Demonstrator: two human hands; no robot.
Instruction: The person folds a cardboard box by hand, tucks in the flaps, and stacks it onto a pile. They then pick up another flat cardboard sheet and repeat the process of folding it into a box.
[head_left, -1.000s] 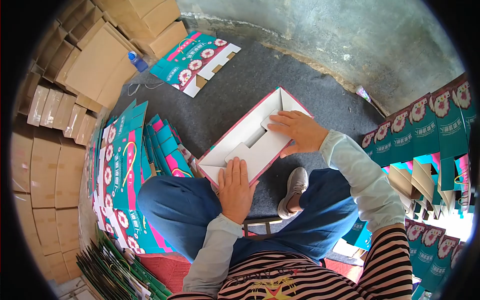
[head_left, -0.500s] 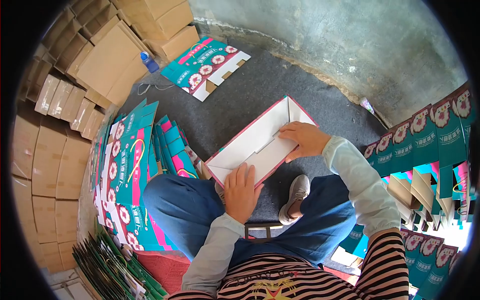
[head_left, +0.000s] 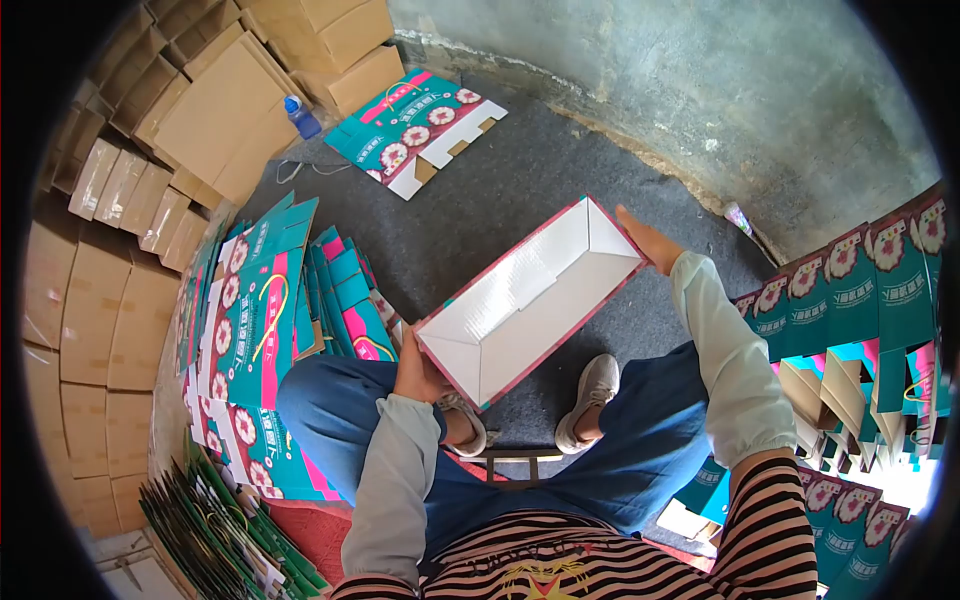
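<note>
Between my knees is a cardboard gift box, its open side facing me. The inside is white, the rim dark red, and interlocked flaps show at its bottom. My left hand grips the near-left end, with the fingers partly hidden behind the wall. At the far-right end my right hand holds the outer wall, its fingers along the outside. The box lies slanted, its right end farther from me.
Flat teal printed cartons are stacked at my left. Another flat carton lies ahead on the dark floor mat, near a blue bottle. Brown boxes line the left; standing teal boxes fill the right.
Both hands have left the inner bottom flaps and moved outward to the box's two ends. The box has shifted slightly and turned its opening more toward me.
</note>
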